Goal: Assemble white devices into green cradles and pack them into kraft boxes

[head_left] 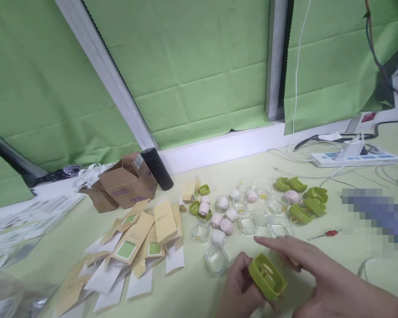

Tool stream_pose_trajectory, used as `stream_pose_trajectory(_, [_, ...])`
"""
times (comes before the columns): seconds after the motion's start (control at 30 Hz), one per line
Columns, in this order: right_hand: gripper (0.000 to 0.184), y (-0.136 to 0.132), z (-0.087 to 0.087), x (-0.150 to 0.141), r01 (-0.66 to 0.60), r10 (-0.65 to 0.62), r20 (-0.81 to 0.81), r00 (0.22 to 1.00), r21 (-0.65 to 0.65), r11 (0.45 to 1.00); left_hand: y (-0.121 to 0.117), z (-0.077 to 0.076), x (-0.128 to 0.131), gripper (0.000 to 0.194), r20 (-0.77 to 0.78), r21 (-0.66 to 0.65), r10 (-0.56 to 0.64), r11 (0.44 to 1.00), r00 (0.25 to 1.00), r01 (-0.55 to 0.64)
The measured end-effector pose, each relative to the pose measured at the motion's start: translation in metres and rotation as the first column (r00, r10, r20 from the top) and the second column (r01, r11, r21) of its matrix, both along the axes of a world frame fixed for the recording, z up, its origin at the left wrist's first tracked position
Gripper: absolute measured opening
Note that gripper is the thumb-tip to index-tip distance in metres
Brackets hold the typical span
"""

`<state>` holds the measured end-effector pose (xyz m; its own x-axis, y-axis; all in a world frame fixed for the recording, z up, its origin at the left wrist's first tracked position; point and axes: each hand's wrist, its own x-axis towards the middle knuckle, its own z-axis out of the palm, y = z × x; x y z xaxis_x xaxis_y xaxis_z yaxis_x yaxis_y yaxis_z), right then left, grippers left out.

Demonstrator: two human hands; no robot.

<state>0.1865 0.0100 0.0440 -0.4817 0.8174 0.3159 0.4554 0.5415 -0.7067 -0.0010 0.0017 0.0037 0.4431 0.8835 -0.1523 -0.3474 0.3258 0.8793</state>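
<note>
Gripping an olive-green plastic case (259, 282) – open-topped, rounded-cornered, a yellowish strip (268, 268) inside – the left hand (242, 289) holds it over the pale table (192, 293); the right hand (318, 269), fingers spread, is just beside; beyond lie clear cups (248, 222) and pale-pink barrel-shaped pieces (227, 226)

Light is diffuse, with the plastic bag (13, 289) blurred at eight o'clock and a pixelated patch (381, 216) past three.

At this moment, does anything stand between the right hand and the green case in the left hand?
Nothing visible stands between the right hand and the green case held in the left hand. A clear container sits beside the left hand, outside that gap.
</note>
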Motion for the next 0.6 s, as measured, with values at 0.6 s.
stream_pose_trajectory(0.6, [0.045, 0.019, -0.009, -0.002, 0.06, -0.097, 0.362, 0.927, 0.113, 0.992, 0.013, 0.067, -0.04, 0.027, -0.732, 0.606, 0.474, 0.781, 0.49, 0.149])
